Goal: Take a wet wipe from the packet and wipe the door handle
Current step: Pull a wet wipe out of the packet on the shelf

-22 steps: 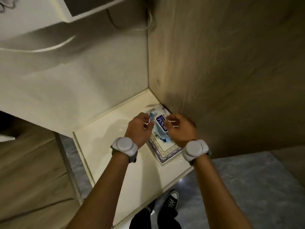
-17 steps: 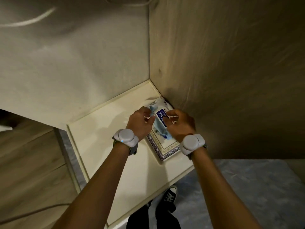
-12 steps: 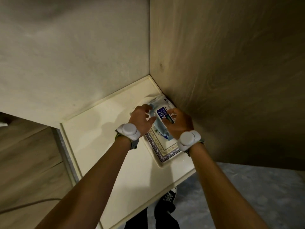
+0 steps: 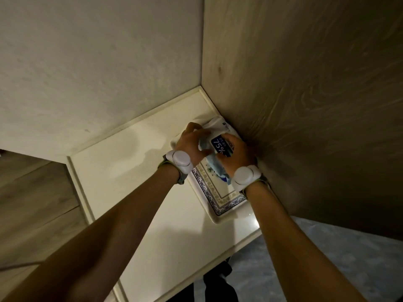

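A wet wipe packet (image 4: 220, 143), white and blue with a "75%" label, lies on a patterned rectangular tray (image 4: 214, 194) in the corner of a cream countertop. My left hand (image 4: 192, 144) grips the packet's left side, fingers curled over its top edge. On the packet's right side, my right hand (image 4: 236, 153) presses down with its fingers at the label flap. No loose wipe shows. The door handle is out of sight.
The cream countertop (image 4: 135, 175) meets a pale wall (image 4: 98, 73) at the back and a wood-grain panel (image 4: 305, 94) on the right. Below the counter edge lies grey floor (image 4: 327, 258). White sensor bands sit on both wrists.
The view has tilted down and moved closer. Both hands have slid further over the packet and pressed it down onto the tray; the right hand's fingers now cover part of the label.
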`<action>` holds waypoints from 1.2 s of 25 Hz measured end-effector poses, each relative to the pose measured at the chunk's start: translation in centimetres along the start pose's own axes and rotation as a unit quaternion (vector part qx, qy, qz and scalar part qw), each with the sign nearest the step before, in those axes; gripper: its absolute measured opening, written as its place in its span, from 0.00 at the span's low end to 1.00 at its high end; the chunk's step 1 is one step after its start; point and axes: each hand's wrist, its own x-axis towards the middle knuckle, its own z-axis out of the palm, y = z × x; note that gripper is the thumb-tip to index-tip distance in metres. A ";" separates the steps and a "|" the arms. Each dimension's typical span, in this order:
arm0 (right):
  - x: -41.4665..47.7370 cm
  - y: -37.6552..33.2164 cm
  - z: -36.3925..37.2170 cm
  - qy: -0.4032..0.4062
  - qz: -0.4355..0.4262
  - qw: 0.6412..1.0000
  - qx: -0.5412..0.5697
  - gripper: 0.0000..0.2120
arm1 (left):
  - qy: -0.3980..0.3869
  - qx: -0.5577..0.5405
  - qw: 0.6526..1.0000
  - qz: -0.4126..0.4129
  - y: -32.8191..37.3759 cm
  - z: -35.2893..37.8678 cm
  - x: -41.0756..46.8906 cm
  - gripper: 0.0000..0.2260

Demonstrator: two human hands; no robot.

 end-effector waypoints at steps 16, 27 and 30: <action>0.4 0.7 0.9 0.070 -0.022 0.997 0.012 0.24 | 0.020 0.019 0.999 0.033 -0.7 1.1 0.2 0.19; 1.5 1.2 0.5 0.014 -0.007 0.999 0.032 0.22 | 0.015 0.027 0.999 0.014 -0.3 1.1 0.3 0.20; 2.0 1.4 0.3 -0.012 0.018 0.998 0.059 0.24 | 0.014 0.022 1.000 0.006 -0.3 1.1 0.3 0.19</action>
